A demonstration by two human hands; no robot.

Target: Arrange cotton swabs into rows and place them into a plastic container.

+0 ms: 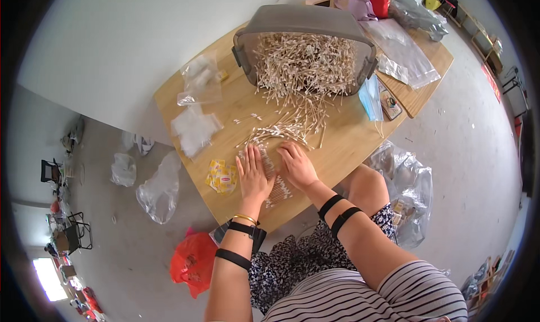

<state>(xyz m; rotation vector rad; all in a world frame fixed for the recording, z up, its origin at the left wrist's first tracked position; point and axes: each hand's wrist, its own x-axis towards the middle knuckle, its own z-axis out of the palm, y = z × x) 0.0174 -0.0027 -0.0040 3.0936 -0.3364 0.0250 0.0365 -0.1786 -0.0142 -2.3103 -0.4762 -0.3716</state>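
Observation:
My left hand [256,173] lies flat with fingers stretched over a row of cotton swabs [278,194] laid side by side along the table. Beside it, my right hand [296,163] has its fingers bent and held together at the row's right side; whatever they hold is hidden. Just beyond both hands, loose cotton swabs [284,128] fan out across the wood. They spill from a grey plastic bin [304,19] tipped on its side with its mouth toward me. A big tangled heap of cotton swabs [306,60] fills the bin.
On the wooden table [225,111], clear plastic bags [194,129] and yellow-and-white packets [221,176] lie to the left. A blue face mask [371,97] and a phone [389,101] are right of the bin. A red bag [192,261] and clear bags [160,190] rest on the floor.

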